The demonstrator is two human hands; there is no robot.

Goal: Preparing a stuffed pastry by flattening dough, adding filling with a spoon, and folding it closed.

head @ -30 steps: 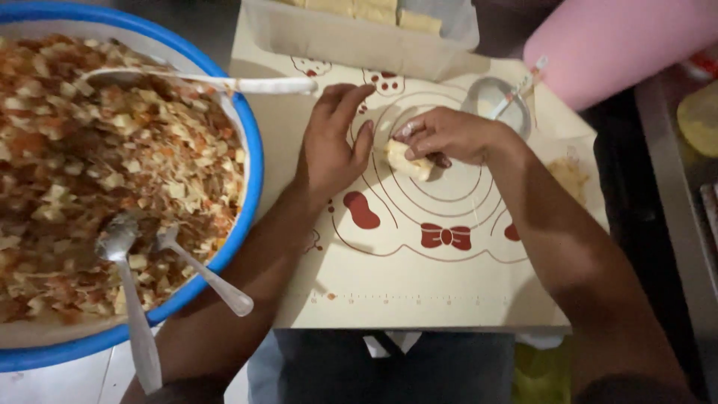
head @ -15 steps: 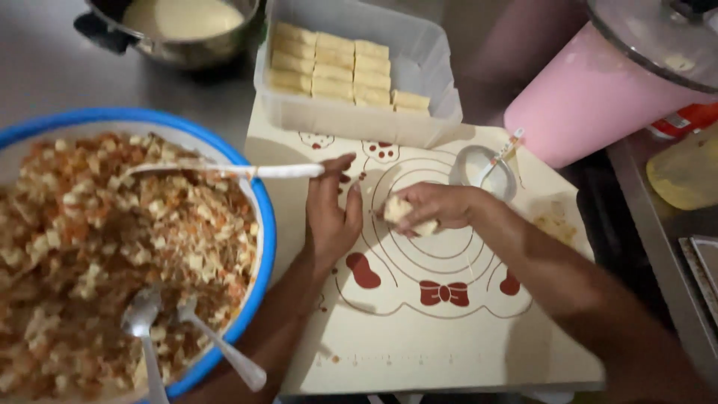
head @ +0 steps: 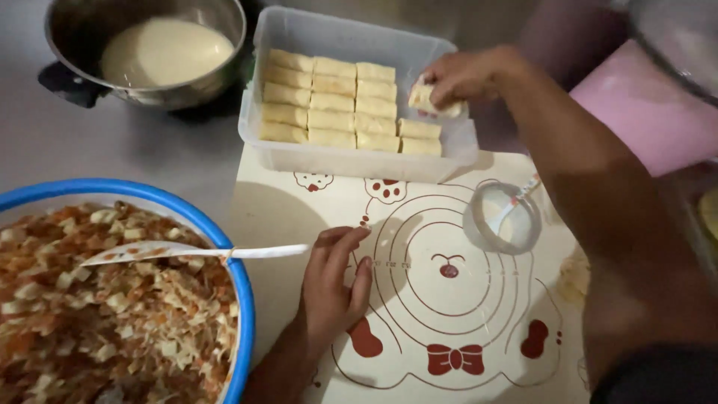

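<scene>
My right hand reaches over the clear plastic tub and holds a pale rolled pastry above its right end. Several finished rolls lie in neat rows inside the tub. My left hand rests flat, palm down, on the cream silicone mat printed with rings and red bows. It holds nothing. Its fingertips lie just right of the white spoon handle.
A blue-rimmed bowl of chopped orange and white filling sits at the left with the white spoon in it. A steel pot of pale batter stands at the back left. A small clear cup with a brush sits on the mat. A pink container stands at the right.
My right hand lifted the roll off the mat and carried it up over the tub. My left hand stayed on the mat. The camera tilted toward the back of the table.
</scene>
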